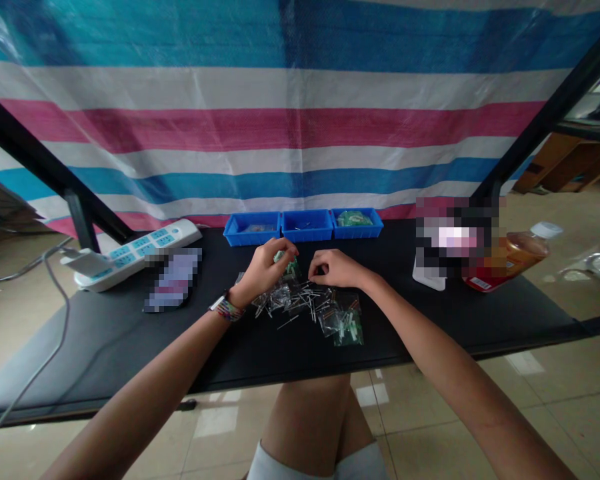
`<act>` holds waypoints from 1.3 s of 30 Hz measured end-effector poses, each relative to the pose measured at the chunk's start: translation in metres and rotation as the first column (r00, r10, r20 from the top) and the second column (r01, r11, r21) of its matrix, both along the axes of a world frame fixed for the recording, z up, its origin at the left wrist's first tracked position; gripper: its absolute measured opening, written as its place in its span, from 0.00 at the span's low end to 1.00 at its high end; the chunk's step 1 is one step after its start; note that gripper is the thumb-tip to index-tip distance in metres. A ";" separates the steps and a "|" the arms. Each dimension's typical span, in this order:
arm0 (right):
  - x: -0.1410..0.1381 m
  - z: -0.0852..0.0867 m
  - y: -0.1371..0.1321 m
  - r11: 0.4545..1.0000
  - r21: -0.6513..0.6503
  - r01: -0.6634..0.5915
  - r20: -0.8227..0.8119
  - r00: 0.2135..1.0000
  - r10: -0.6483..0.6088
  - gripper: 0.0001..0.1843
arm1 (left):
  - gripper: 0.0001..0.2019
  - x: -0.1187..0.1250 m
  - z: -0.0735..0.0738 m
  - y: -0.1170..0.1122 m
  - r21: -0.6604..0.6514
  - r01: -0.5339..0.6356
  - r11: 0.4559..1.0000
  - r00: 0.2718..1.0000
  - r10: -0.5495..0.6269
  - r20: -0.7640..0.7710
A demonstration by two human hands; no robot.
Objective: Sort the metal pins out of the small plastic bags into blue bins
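My left hand (265, 268) is closed around a small green piece (281, 257), held just above the black table (130, 333). My right hand (336, 269) hovers beside it with fingers pinched on something too small to name. Both hands are over a scattered pile of small metal-legged parts and clear little bags (310, 303). A bag with green parts (349, 327) lies at the pile's right end. A beaded bracelet (227, 309) circles my left wrist.
Three blue trays (303, 225) line the table's back edge, the right one holding green parts. A white power strip (135, 252) lies at the left, a bottle of amber liquid (520, 257) at the right. A striped tarp hangs behind.
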State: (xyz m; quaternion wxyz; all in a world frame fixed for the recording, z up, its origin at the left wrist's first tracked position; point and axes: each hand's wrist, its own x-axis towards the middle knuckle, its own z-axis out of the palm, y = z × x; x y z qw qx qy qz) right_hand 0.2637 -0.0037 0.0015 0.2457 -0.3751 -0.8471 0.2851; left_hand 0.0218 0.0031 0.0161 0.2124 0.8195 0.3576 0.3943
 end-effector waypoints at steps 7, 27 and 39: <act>0.002 0.001 0.000 0.999 -0.022 -0.024 0.020 0.999 0.025 0.07 | 0.13 0.000 0.000 0.000 -0.018 -0.002 1.000 1.000 0.002 -0.013; 0.000 0.004 0.006 0.942 -0.328 0.065 -0.620 0.738 -0.267 0.17 | 0.09 0.002 0.005 -0.003 -0.022 0.070 0.997 0.998 -0.070 0.004; -0.003 0.005 0.003 0.922 -0.387 -0.004 -0.633 0.728 -0.262 0.18 | 0.15 0.002 0.007 -0.004 0.061 0.070 0.996 0.997 -0.068 -0.042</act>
